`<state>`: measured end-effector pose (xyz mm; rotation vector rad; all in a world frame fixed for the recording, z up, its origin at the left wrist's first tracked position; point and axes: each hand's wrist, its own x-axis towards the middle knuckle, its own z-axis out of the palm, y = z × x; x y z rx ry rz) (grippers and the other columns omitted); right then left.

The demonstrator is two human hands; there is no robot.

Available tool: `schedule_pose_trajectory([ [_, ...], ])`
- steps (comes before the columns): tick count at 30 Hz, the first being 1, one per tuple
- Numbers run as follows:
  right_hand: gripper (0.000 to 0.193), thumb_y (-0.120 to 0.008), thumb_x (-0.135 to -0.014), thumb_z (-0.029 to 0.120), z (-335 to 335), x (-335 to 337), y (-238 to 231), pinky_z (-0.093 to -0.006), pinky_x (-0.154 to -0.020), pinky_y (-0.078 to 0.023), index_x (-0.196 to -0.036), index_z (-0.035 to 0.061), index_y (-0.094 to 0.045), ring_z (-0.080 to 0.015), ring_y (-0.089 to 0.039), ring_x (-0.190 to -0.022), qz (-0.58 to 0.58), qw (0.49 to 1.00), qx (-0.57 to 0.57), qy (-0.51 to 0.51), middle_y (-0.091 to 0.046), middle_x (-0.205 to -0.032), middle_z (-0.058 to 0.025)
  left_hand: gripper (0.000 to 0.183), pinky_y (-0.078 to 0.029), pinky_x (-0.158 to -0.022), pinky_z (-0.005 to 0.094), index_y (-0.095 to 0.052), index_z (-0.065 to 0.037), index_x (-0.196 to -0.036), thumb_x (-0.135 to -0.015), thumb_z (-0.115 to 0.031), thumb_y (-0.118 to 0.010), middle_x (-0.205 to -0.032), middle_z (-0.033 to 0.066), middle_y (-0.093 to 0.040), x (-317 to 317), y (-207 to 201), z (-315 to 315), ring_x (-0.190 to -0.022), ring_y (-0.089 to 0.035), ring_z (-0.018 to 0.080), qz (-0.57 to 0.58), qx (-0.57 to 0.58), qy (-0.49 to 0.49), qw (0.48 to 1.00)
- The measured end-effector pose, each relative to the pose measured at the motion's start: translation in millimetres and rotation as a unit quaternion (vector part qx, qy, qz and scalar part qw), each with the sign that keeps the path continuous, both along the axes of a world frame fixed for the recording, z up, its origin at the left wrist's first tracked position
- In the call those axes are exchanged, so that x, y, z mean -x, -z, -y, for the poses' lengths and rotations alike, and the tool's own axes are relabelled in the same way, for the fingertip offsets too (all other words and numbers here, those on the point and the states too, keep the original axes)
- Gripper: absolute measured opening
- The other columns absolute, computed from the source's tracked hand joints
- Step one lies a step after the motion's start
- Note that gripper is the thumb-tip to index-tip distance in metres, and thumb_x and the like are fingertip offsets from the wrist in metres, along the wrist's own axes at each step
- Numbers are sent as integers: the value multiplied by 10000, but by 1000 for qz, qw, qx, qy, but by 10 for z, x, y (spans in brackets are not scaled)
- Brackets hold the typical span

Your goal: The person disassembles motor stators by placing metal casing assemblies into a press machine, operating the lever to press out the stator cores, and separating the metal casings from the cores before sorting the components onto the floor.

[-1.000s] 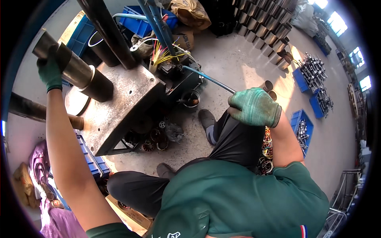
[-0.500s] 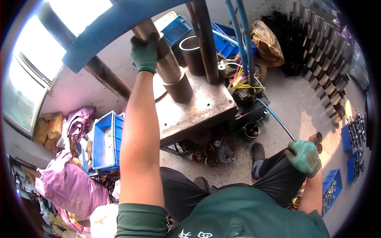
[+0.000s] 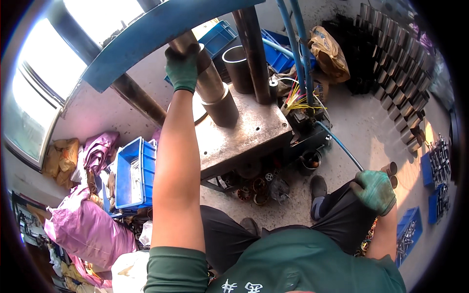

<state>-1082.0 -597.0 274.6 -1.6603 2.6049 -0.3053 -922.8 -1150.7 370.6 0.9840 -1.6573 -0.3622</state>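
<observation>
At eleven o'clock my left grip (image 3: pixel 182 71) clasps stacked metal cylinders (image 3: pixel 210 84); at four, my right grip (image 3: pixel 374 192) holds a lever (image 3: pixel 345 151); tipping might pinch me.

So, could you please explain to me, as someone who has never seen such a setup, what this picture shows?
Of course. There is no robot here: a person works with a gloved left hand and right hand. The view comes from a wide fisheye camera on the person's head, looking down, so straight edges seem bent. What looks like a press has a thick metal slab as its table. On it stand a stack of metal cylinders and, farther back, a wide open-topped tube. The left hand touches the stack's upper part; how firmly is hard to tell. The right hand's fingers close around the end of a blue lever.
</observation>
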Motion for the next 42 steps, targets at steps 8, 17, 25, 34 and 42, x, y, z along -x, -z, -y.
schedule_pose_trajectory([
  [8, 283, -688, -869, 315, -23, 12, 9, -497, -701, -551, -790, 44, -710, -407, -698, -747, 0, 1000, 10, -11, -685, -793, -199, 803, -570, -943, 507, -583, 26, -1240, -760, -562, -846, -1128, 307, -735, 7, 111, 45, -1079, -712, 485, -25, 16, 19, 999],
  [17, 293, -693, -868, 330, -12, 11, -10, -498, -693, -550, -787, 49, -712, -407, -698, -744, -2, 1000, 14, -9, -682, -785, -198, 803, -566, -967, 485, -571, 50, -1265, -786, -534, -843, -1168, 316, -722, -10, 189, 16, -1107, -707, 470, -19, 12, 26, 999],
  [25, 317, -687, -875, 355, -13, 7, -35, -499, -705, -558, -787, 52, -719, -408, -701, -748, 4, 1000, -1, 7, -693, -795, -197, 806, -560, -973, 474, -554, 54, -1284, -790, -510, -852, -1195, 303, -719, -16, 259, -8, -1125, -702, 463, -11, 11, 38, 999],
  [34, 324, -680, -884, 363, 3, 17, -89, -499, -713, -563, -795, 54, -717, -407, -707, -760, 15, 1000, -18, 9, -697, -803, -193, 703, -590, -934, 430, -534, 43, -1234, -805, -394, -879, -1193, 272, -721, 43, 401, -62, -1082, -732, 411, -123, -23, 140, 982],
  [42, 323, -683, -886, 362, -12, 37, -25, -503, -722, -566, -797, 53, -717, -411, -706, -766, 7, 1000, -8, 9, -701, -822, -196, 793, -543, -988, 432, -574, 11, -1276, -751, -486, -900, -1227, 266, -719, -7, 522, 118, -1161, -699, 413, -84, 8, 100, 991],
])
